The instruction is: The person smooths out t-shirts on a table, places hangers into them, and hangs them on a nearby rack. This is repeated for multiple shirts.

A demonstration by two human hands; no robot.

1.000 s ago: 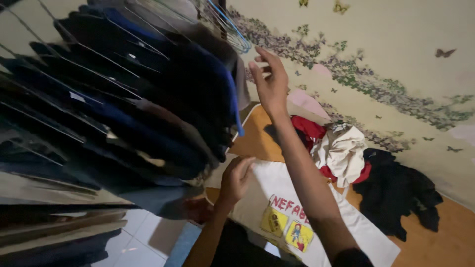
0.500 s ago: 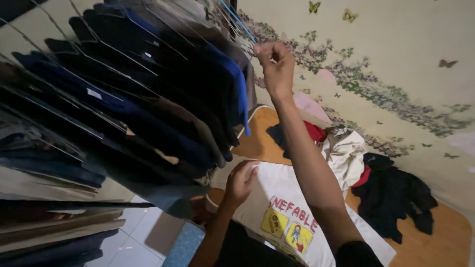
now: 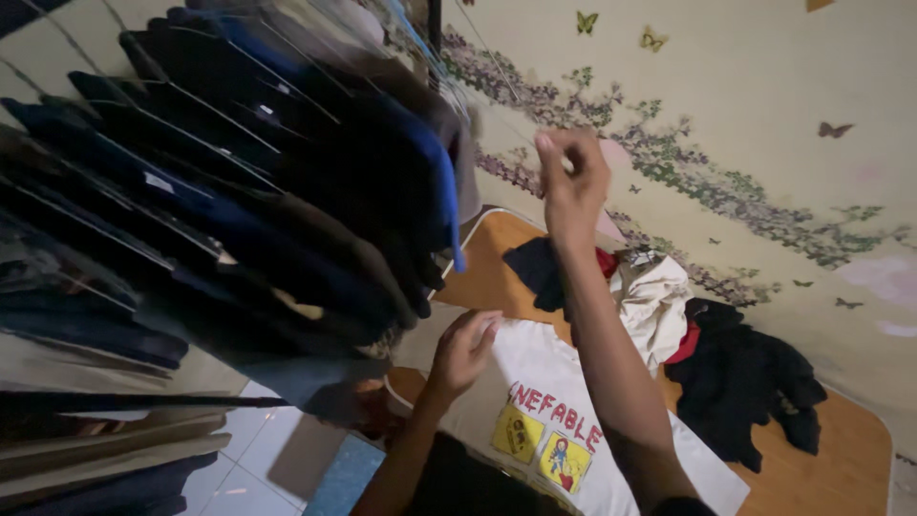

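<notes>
at the middle of the head view, the right hand (image 3: 571, 182) is raised toward 12 o'clock, fingers pinched shut on a thin wire hanger (image 3: 497, 57), whose faint lines run up toward 11 o'clock and are partly blurred against the wall (image 3: 764, 76). below it, at 6 o'clock, the left hand (image 3: 463, 349) rests with fingers loosely curled on the upper edge of a white shirt (image 3: 573, 420) with a coloured print; it presses on the cloth, and whether it grips it i cannot tell. the shirt lies spread flat on an orange mat (image 3: 841, 459), its collar end toward 9 o'clock, and the right forearm crosses above it.

from 9 to 11 o'clock a rack of clothes (image 3: 239, 191), mostly dark blue and black on wire hangers, fills the left half of the view, just beside the raised hand. at 3 o'clock on the mat, a pile of black, red and cream clothes (image 3: 659, 296) lies near the shirt's far edge, and a black heap (image 3: 755, 382) lies just beside that. the wall is pale with painted vines and butterflies. at 7 o'clock, tiled floor (image 3: 277, 468) shows under the rack.
</notes>
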